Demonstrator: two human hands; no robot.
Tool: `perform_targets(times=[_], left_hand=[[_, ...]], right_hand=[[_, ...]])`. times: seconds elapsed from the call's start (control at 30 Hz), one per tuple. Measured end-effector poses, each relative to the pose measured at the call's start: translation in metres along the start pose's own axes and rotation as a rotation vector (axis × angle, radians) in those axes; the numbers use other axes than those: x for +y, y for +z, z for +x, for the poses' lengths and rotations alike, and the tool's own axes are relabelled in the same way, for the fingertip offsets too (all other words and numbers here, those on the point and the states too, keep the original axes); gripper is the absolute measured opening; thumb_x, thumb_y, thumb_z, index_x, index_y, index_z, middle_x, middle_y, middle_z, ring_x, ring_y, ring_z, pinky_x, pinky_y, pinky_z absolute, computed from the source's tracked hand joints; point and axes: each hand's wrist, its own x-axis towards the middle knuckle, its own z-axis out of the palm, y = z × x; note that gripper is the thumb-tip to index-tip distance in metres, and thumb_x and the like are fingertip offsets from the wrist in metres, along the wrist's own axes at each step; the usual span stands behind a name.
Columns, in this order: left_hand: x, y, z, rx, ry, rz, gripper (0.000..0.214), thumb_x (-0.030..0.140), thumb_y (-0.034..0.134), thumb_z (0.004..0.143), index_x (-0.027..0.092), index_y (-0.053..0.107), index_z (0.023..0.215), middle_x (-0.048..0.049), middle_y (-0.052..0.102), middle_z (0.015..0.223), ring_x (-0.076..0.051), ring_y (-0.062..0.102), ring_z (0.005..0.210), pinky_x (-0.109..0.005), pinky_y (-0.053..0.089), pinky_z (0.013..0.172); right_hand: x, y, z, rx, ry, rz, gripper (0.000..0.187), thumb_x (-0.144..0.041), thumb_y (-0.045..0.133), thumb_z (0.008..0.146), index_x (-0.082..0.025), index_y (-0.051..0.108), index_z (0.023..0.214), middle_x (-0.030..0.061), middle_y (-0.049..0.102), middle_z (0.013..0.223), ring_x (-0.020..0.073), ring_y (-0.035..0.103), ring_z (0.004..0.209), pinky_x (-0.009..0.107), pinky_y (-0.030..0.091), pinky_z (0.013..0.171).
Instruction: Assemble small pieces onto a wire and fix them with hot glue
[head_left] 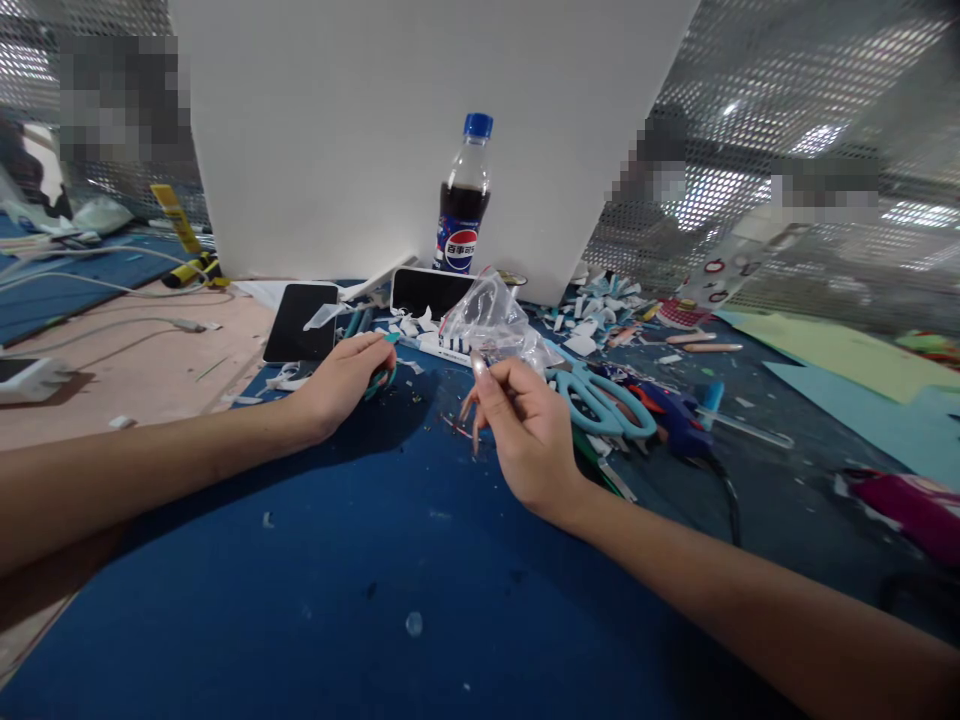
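The fingers [480,372] of the right hand [525,430] are pinched narrow on the lower edge of a clear plastic bag [491,315]. The thumb tip is pressed against the film and the other fingers hang loose underneath. The bag stands up crumpled from the pinch, so it sits just above and behind the fingertips, lifted off the counter [375,560].

A little to the side, the left hand [345,380] lies palm down on the counter with its fingers curled shut over a small teal thing [384,380]. Only a sliver of it peeps out by the fingertips, and I cannot tell what it is. The two hands are near each other but not touching.

Just right of the bag hand lie teal scissors [600,400], with a blue glue gun [675,420] beside them. Behind the left hand a dark phone [301,322] lies flat, and a second phone [431,290] sits behind the bag. Paper scraps [600,305] are heaped farther right. A cola bottle [463,200] stands upright at the back against a white board [337,130].
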Motion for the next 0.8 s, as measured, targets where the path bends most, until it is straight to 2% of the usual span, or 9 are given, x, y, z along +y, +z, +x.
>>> perform_targets(times=[0.17,0.3,0.43,0.53,0.67,0.8], left_hand=[[0.003,-0.009,0.009,-0.079,-0.010,0.143,0.018,0.027,0.042,0.079,0.020,0.038,0.062,0.0043,0.036,0.055,-0.009,0.035,0.047,-0.023,0.028,0.046],[0.003,-0.016,0.009,-0.116,0.253,0.642,0.014,0.030,0.050,0.077,0.020,0.041,0.080,0.0017,0.045,0.064,-0.012,0.043,0.056,-0.027,0.032,0.053],[-0.003,-0.018,0.003,-0.212,0.447,0.937,0.016,0.030,0.041,0.083,0.017,0.038,0.093,-0.0055,0.050,0.082,-0.017,0.050,0.068,-0.033,0.039,0.063],[-0.009,-0.020,0.003,-0.226,0.532,0.984,0.012,0.023,0.036,0.085,0.016,0.037,0.094,-0.0088,0.049,0.090,-0.020,0.052,0.080,-0.035,0.042,0.072],[-0.014,-0.022,0.008,-0.233,0.574,1.001,0.012,0.020,0.038,0.083,0.016,0.036,0.095,-0.0084,0.049,0.091,-0.019,0.052,0.083,-0.033,0.043,0.074],[-0.012,-0.023,0.009,-0.146,0.584,1.036,0.014,0.018,0.035,0.084,0.014,0.037,0.098,-0.0101,0.049,0.092,-0.019,0.052,0.080,-0.033,0.044,0.073]], right_hand=[[-0.001,0.000,0.001,-0.002,-0.008,0.008,0.027,-0.027,0.045,0.091,-0.018,0.048,0.066,-0.0049,0.049,0.053,0.0052,0.051,0.041,0.021,0.043,0.044],[-0.002,-0.001,0.000,-0.010,0.004,0.001,0.028,-0.028,0.044,0.091,-0.019,0.048,0.066,-0.0050,0.049,0.053,0.0052,0.051,0.040,0.021,0.044,0.045],[-0.002,-0.001,0.000,-0.004,0.002,-0.001,0.028,-0.029,0.044,0.091,-0.019,0.047,0.065,-0.0048,0.049,0.053,0.0054,0.051,0.041,0.021,0.042,0.044],[-0.002,-0.001,0.000,-0.005,-0.003,0.002,0.029,-0.028,0.045,0.091,-0.018,0.047,0.064,-0.0046,0.050,0.054,0.0050,0.051,0.041,0.021,0.042,0.044],[-0.001,-0.001,0.000,-0.011,-0.013,0.000,0.028,-0.028,0.045,0.091,-0.018,0.048,0.065,-0.0045,0.050,0.055,0.0044,0.052,0.041,0.020,0.042,0.044],[-0.001,-0.001,0.000,-0.011,-0.019,-0.003,0.029,-0.027,0.045,0.092,-0.018,0.048,0.064,-0.0047,0.050,0.054,0.0040,0.051,0.040,0.020,0.042,0.044]])
